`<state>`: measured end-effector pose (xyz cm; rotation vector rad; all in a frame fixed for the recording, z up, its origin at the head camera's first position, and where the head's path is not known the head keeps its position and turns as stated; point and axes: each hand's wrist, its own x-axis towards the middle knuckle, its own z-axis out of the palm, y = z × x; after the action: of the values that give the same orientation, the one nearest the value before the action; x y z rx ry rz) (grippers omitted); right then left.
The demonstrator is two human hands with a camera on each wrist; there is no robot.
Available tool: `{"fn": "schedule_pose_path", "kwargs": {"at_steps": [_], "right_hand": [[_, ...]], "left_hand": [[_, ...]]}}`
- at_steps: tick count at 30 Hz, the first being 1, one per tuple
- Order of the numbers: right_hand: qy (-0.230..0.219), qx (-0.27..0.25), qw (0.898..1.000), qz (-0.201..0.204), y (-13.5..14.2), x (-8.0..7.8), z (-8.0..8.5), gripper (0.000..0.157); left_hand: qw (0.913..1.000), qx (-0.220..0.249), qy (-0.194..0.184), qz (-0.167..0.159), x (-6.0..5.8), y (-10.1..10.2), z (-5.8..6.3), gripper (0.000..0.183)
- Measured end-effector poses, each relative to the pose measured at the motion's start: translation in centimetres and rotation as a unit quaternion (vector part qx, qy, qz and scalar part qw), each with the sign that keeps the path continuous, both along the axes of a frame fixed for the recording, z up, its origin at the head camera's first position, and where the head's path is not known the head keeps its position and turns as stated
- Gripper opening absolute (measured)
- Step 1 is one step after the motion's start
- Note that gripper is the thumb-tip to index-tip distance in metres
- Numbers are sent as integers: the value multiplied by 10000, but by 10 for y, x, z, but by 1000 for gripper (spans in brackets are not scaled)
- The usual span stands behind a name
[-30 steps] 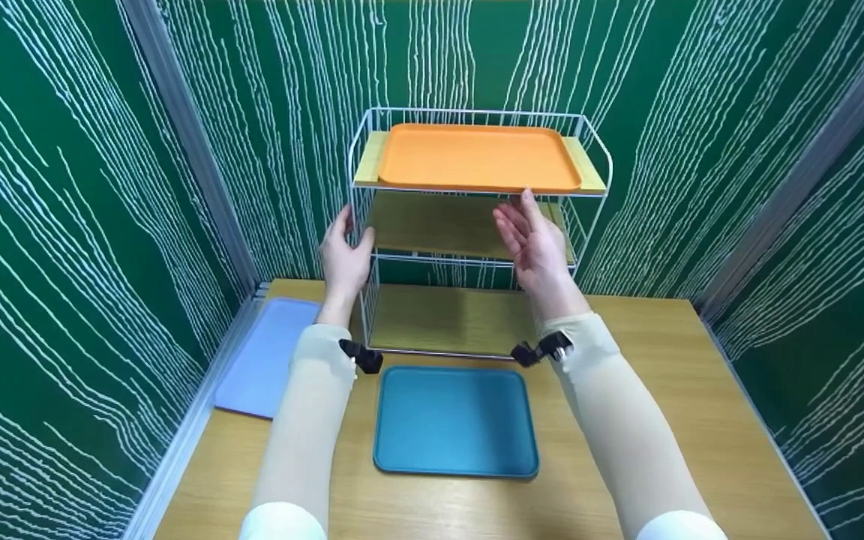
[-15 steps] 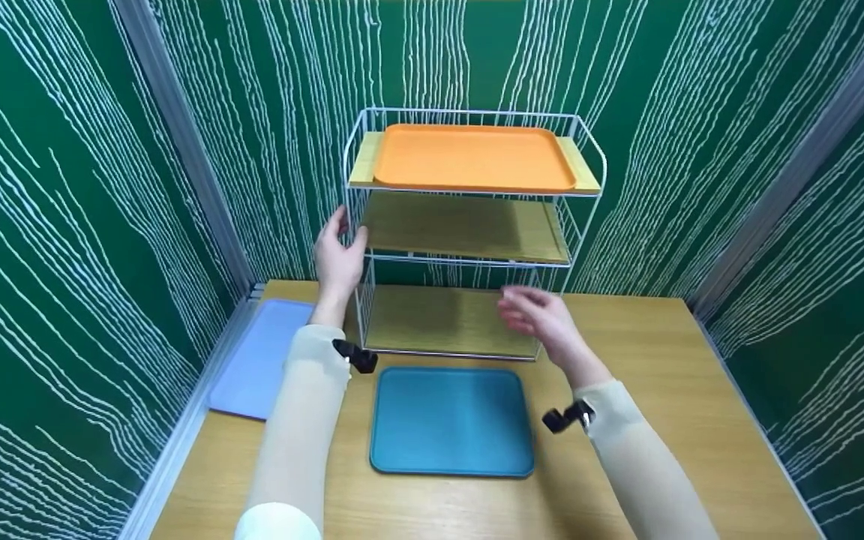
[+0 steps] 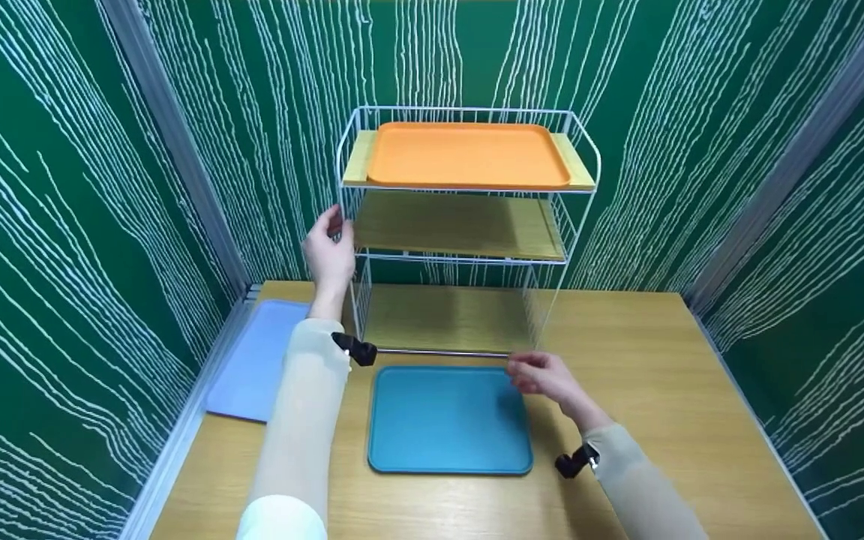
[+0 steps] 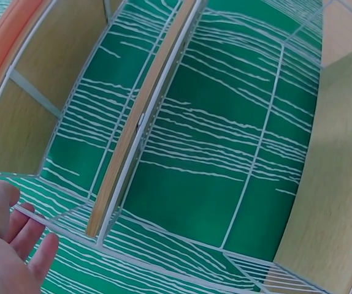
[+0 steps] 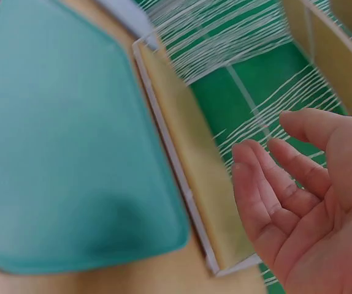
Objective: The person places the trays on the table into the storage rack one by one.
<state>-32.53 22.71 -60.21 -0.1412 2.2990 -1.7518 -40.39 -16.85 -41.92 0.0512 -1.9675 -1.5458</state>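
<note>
A white wire rack (image 3: pixel 573 251) with three wooden shelves stands at the back of the table. My left hand (image 3: pixel 329 255) is at its left front post, fingers and thumb curled about the wire. In the left wrist view the post runs in between the thumb and fingers of that left hand (image 4: pixel 7 236). An orange tray (image 3: pixel 469 155) lies on the top shelf. Below the rack's front edge lies a teal tray (image 3: pixel 447 420) on the table. Over its back right corner hovers my right hand (image 3: pixel 548 380), holding nothing, its fingers loosely bent in the right wrist view.
A light blue tray (image 3: pixel 256 364) lies at the left, partly hidden by my left forearm. The middle shelf (image 3: pixel 462 223) and bottom shelf (image 3: pixel 443 319) show bare wood. Green walls with white lines surround the wooden table (image 3: pixel 664 405).
My right hand has come down from the orange tray's front edge to above the teal tray's back right corner. My left hand stays at the post, its thumb and fingers now closer together.
</note>
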Motion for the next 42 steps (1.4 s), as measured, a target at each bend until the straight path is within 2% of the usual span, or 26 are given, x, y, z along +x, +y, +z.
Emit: {"fn": "schedule_pose_path", "kwargs": {"at_steps": [8, 13, 20, 25, 32, 42], "right_hand": [[-256, -294, 9992, -7, 10, 15, -23, 46], [-173, 156, 9995, -214, 18, 23, -35, 43], [-388, 201, 9980, -451, 30, 29, -48, 38], [-418, 808, 9947, -471, 33, 35, -52, 34], [-618, 1180, 9906, -311, 25, 45, -61, 32], [-649, 1596, 9817, -812, 12, 46, -73, 31]], "left_hand": [[9999, 78, -66, 139, -3, -2, 1, 31], [9998, 93, -137, 138, -1, -2, 0, 30], [9996, 127, -192, 170, -1, -5, -1, 31], [9995, 175, -210, 125, -1, -5, -2, 31], [9991, 288, -300, 46, -1, -5, -3, 30], [9995, 232, -208, 48, -2, -6, -5, 31]]}}
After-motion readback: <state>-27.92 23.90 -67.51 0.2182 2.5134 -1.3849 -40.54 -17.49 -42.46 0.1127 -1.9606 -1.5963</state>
